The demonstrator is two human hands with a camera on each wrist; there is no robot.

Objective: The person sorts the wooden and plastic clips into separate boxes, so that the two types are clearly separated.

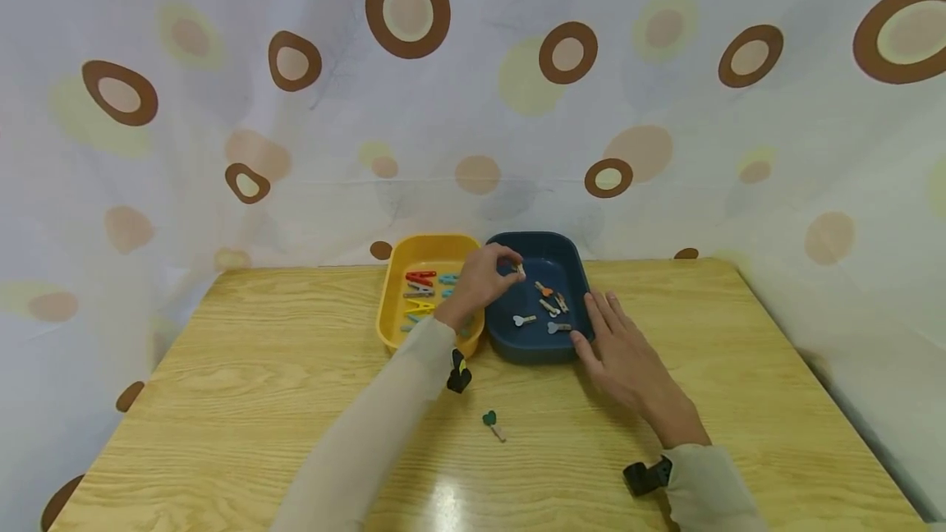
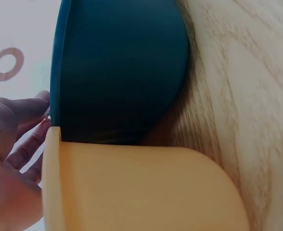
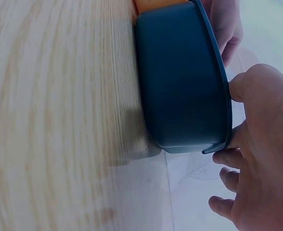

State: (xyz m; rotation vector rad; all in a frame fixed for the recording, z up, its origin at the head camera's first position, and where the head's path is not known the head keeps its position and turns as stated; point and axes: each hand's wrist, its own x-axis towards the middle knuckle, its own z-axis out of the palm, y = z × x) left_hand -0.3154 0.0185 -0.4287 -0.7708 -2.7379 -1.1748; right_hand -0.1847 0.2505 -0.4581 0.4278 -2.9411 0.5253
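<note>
My left hand (image 1: 479,279) is over the left side of the dark blue bin (image 1: 532,355), pinching a small wooden clothespin (image 1: 521,271) between thumb and fingertips. In the left wrist view the bin walls hide most of that clothespin. Inside the blue bin lie several small wooden clothespins, one with an orange top (image 1: 544,290), one with a white heart (image 1: 520,321) and one with a grey heart (image 1: 556,327). My right hand (image 1: 628,355) rests against the blue bin's right rim, its fingers extended; the right wrist view shows the thumb touching the rim (image 3: 228,103).
Beside the blue bin, on its left, stands a yellow bin (image 1: 384,314) with several coloured plastic clothespins, including a red one (image 1: 421,277). A clothespin with a green heart (image 1: 491,419) lies on the wooden table (image 1: 296,360) in front. A patterned cloth (image 1: 473,121) hangs behind.
</note>
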